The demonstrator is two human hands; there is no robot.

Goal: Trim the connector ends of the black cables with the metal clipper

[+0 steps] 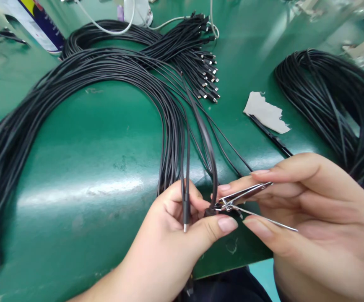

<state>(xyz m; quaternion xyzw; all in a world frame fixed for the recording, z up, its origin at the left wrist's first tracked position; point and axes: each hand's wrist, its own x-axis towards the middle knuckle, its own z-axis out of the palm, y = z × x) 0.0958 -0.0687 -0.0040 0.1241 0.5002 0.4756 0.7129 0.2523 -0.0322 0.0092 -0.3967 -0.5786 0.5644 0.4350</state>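
Near the table's front edge, my left hand (175, 235) is closed around a black cable (212, 167), its thumb pressing on the thick black end. Another cable's connector (186, 212) with a metal tip lies across that hand. My right hand (314, 218) pinches a metal nail clipper (248, 195) between thumb and fingers, its lever swung out. The clipper's jaws touch or nearly touch the cable end at my left fingertips; exactly what lies between them is hidden. Many black cables (113, 69) curve from the left and run down to my left hand.
Cable ends with metal plugs (209, 79) fan out at the back middle. A coil of black cables (323, 100) lies at right. Torn pale paper (266, 112) and a thin black tool (271, 136) lie between. A spray can (39, 25) stands back left. The green table (90, 147) ends near my lap.
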